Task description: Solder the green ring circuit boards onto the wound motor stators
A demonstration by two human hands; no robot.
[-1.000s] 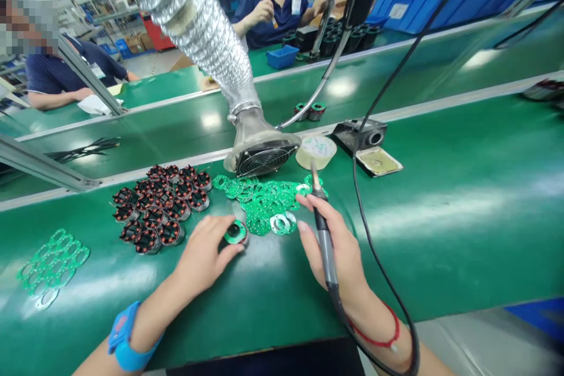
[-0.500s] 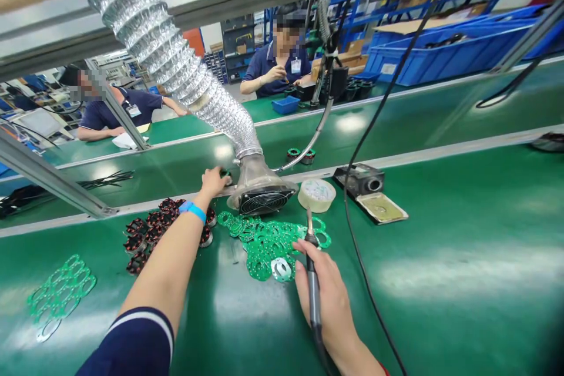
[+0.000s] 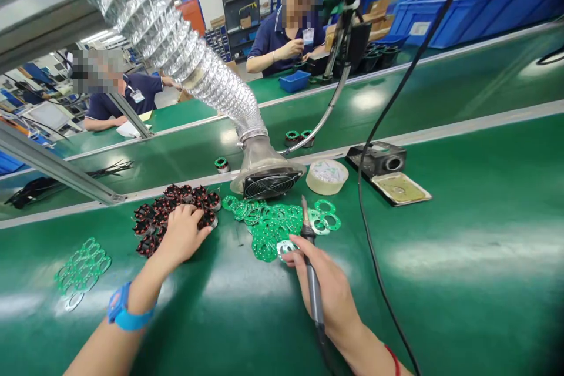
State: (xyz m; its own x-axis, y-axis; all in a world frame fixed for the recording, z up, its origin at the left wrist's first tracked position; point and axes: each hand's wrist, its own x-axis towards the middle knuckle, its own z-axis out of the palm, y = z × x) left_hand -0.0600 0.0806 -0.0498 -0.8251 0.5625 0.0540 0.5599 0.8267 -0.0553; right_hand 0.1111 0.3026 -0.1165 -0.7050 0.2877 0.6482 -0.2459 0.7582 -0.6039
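My left hand [image 3: 185,234] is over a pile of dark motor stators with copper windings [image 3: 152,211], its fingers and thumb closed around a stator [image 3: 208,220] at the pile's right edge. In my right hand [image 3: 328,282] lies a soldering iron [image 3: 314,288], tip pointing up and away. The fingertips of that hand reach a white ring-shaped board [image 3: 285,248] at the near edge of a heap of green ring circuit boards [image 3: 273,226]; whether they grip it I cannot tell. One stator with a green board on top [image 3: 222,165] stands beyond the metal rail.
A fume extractor hood [image 3: 271,179] on a foil duct hangs behind the boards. Right of it are a roll of clear tape [image 3: 326,177] and a soldering iron stand [image 3: 385,158]. A black cable [image 3: 368,223] crosses the bench. Two people sit opposite.
My left hand has drawn back from across the rail, leaving a board-topped stator there, and come down on the stator pile. My right fingers have moved to the white ring board. The view has shifted.
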